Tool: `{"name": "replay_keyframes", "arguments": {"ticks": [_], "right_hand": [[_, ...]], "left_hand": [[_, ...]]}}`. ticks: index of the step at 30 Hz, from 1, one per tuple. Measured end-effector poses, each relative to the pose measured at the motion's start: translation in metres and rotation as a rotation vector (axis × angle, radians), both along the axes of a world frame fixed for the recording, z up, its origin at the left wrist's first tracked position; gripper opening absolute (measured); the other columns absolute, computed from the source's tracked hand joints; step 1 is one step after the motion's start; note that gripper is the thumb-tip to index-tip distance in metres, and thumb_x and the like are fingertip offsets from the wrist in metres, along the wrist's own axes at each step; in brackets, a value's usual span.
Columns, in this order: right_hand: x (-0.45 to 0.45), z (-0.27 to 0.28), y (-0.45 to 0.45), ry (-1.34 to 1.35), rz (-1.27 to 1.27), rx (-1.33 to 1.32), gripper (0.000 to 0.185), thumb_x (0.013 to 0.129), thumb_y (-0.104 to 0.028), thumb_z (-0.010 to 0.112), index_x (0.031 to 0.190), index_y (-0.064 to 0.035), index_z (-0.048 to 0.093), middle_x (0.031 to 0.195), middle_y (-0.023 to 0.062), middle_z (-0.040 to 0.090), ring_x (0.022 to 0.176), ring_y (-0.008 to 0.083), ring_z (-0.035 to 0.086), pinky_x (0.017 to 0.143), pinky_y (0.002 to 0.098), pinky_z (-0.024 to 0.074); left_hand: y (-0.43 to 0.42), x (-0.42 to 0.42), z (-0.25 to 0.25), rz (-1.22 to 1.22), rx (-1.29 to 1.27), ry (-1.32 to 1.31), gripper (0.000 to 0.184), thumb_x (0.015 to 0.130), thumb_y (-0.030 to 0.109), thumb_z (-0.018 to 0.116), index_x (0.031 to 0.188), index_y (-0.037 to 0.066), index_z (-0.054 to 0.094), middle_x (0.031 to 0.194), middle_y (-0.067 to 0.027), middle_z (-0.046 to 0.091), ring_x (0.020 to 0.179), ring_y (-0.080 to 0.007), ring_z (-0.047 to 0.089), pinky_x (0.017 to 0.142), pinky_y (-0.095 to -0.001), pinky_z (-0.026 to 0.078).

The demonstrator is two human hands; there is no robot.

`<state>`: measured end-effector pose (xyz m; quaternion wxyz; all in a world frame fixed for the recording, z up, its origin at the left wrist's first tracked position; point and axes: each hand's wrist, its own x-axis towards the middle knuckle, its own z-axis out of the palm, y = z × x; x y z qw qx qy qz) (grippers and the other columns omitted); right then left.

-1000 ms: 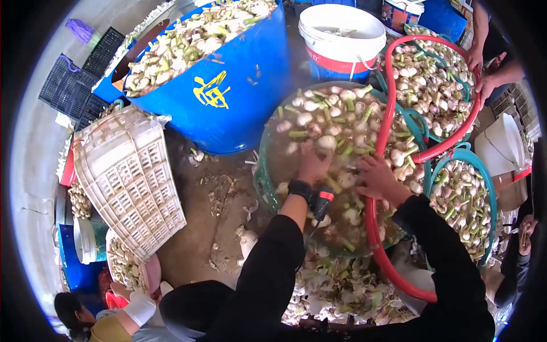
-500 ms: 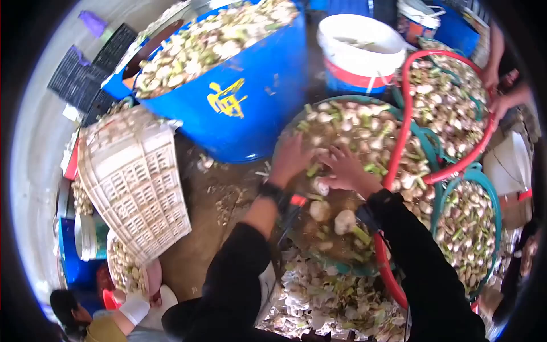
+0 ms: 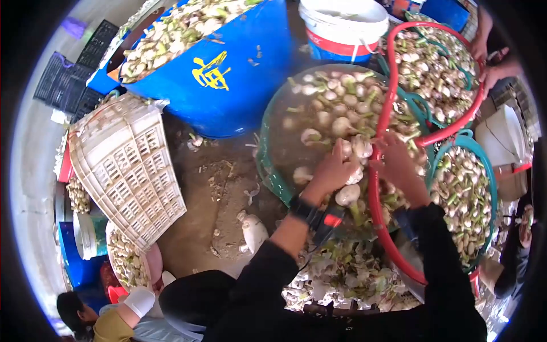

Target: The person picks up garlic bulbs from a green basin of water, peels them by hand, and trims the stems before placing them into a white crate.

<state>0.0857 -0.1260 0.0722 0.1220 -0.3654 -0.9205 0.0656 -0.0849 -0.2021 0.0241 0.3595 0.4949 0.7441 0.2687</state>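
Observation:
My left hand (image 3: 332,175) is over a wide green-rimmed tub (image 3: 268,165) of murky water and garlic bulbs. Its fingers are curled around a garlic bulb (image 3: 354,175), with more bulbs against the fingertips. Facing it, my right hand (image 3: 400,172) has bent fingers at a red hose (image 3: 373,196), close to the same bulbs. What those fingers grip is hidden. Pale bulbs with green stems float around both hands, including a large bulb (image 3: 347,195) just below the left one.
A blue bin (image 3: 250,85) heaped with garlic stands ahead left, beside a tipped white crate (image 3: 131,171). Another person's hands (image 3: 493,74) hold the hose's far loop at right. A green-rimmed basket (image 3: 493,199) of garlic sits right. A second person (image 3: 114,325) is at lower left.
My hands have shifted right within the tub, and my left fingers have closed on a bulb. The floating bulbs have spread away from the left side. The camera view has shifted.

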Motion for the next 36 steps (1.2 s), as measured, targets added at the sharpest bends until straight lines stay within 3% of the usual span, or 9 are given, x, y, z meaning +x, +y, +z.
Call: {"name": "replay_keyframes", "arguments": {"ticks": [3, 9, 11, 13, 18, 23, 25, 32, 36], "right_hand": [[-0.012, 0.024, -0.076, 0.132, -0.005, -0.161, 0.044, 0.060, -0.010, 0.063, 0.102, -0.0085, 0.050, 0.106, 0.0166, 0.044, 0.095, 0.0350, 0.044, 0.081, 0.0417, 0.0375], [-0.026, -0.057, -0.121, -0.220, 0.334, 0.056, 0.041, 0.070, -0.021, 0.053, 0.111, -0.0136, 0.050, 0.123, 0.0125, 0.040, 0.118, 0.0292, 0.033, 0.098, 0.0531, 0.0194], [-0.025, -0.061, -0.092, -0.233, 0.374, 0.007, 0.037, 0.070, -0.021, 0.053, 0.107, -0.0140, 0.052, 0.119, 0.0103, 0.044, 0.115, 0.0264, 0.037, 0.097, 0.0537, 0.0198], [-0.024, -0.058, -0.054, -0.358, 0.316, -0.114, 0.034, 0.068, -0.020, 0.055, 0.100, -0.0127, 0.055, 0.106, 0.0070, 0.051, 0.107, 0.0223, 0.045, 0.091, 0.0517, 0.0268], [-0.021, -0.018, -0.008, -0.254, 0.144, -0.245, 0.022, 0.068, -0.019, 0.057, 0.087, -0.0078, 0.058, 0.084, 0.0079, 0.057, 0.083, 0.0258, 0.056, 0.071, 0.0427, 0.0421], [-0.061, -0.006, 0.001, 0.033, 0.018, -0.130, 0.033, 0.069, -0.018, 0.055, 0.101, -0.0105, 0.053, 0.103, 0.0109, 0.052, 0.095, 0.0302, 0.050, 0.076, 0.0408, 0.0416], [-0.101, -0.033, 0.003, 0.166, 0.151, 0.033, 0.039, 0.070, -0.017, 0.054, 0.108, -0.0113, 0.050, 0.109, 0.0121, 0.049, 0.100, 0.0306, 0.048, 0.080, 0.0392, 0.0397], [-0.084, -0.048, 0.017, -0.263, 0.380, -0.124, 0.044, 0.070, -0.023, 0.054, 0.113, -0.0146, 0.049, 0.121, 0.0102, 0.041, 0.117, 0.0253, 0.034, 0.089, 0.0433, 0.0311], [-0.025, -0.019, -0.007, -0.487, 0.404, -0.158, 0.040, 0.069, -0.027, 0.057, 0.104, -0.0085, 0.056, 0.123, 0.0098, 0.042, 0.117, 0.0296, 0.032, 0.094, 0.0443, 0.0263]], "left_hand": [[-0.039, -0.019, 0.048, -0.107, 0.184, 0.051, 0.065, 0.076, 0.043, 0.054, 0.127, 0.010, 0.031, 0.118, -0.0243, 0.044, 0.109, -0.0381, 0.043, 0.091, -0.0386, 0.035], [-0.041, -0.052, -0.063, 0.218, 0.034, 0.101, 0.050, 0.079, 0.033, 0.052, 0.121, 0.007, 0.044, 0.122, -0.0200, 0.043, 0.109, -0.0310, 0.046, 0.091, -0.0388, 0.036], [-0.012, -0.032, -0.096, 0.111, 0.025, -0.461, 0.048, 0.078, 0.034, 0.053, 0.115, 0.004, 0.049, 0.112, -0.0173, 0.053, 0.104, -0.0299, 0.050, 0.090, -0.0385, 0.037], [0.013, 0.009, -0.035, 0.364, -0.053, -0.088, 0.046, 0.075, 0.031, 0.056, 0.110, 0.001, 0.052, 0.102, -0.0161, 0.059, 0.098, -0.0279, 0.054, 0.086, -0.0365, 0.040], [-0.003, -0.021, 0.003, -0.206, 0.343, -0.606, 0.062, 0.079, 0.035, 0.054, 0.124, -0.002, 0.034, 0.115, -0.0235, 0.048, 0.103, -0.0319, 0.051, 0.086, -0.0372, 0.040], [-0.004, -0.133, -0.060, 0.254, 0.170, 0.049, 0.052, 0.079, 0.030, 0.055, 0.118, -0.002, 0.042, 0.113, -0.0226, 0.050, 0.106, -0.0314, 0.048, 0.086, -0.0359, 0.040], [0.026, -0.137, -0.145, -0.240, 0.121, 0.268, 0.033, 0.081, 0.011, 0.048, 0.112, 0.001, 0.046, 0.109, -0.0152, 0.053, 0.102, -0.0233, 0.050, 0.088, -0.0327, 0.038], [-0.008, -0.015, -0.055, -0.144, 0.096, -0.651, 0.031, 0.081, 0.013, 0.050, 0.109, 0.002, 0.049, 0.111, -0.0105, 0.052, 0.098, -0.0158, 0.050, 0.085, -0.0318, 0.039], [-0.003, -0.076, 0.030, -0.509, 0.057, -0.096, 0.039, 0.075, 0.017, 0.057, 0.110, 0.002, 0.047, 0.107, -0.0159, 0.052, 0.089, -0.0218, 0.053, 0.079, -0.0306, 0.041]]}}
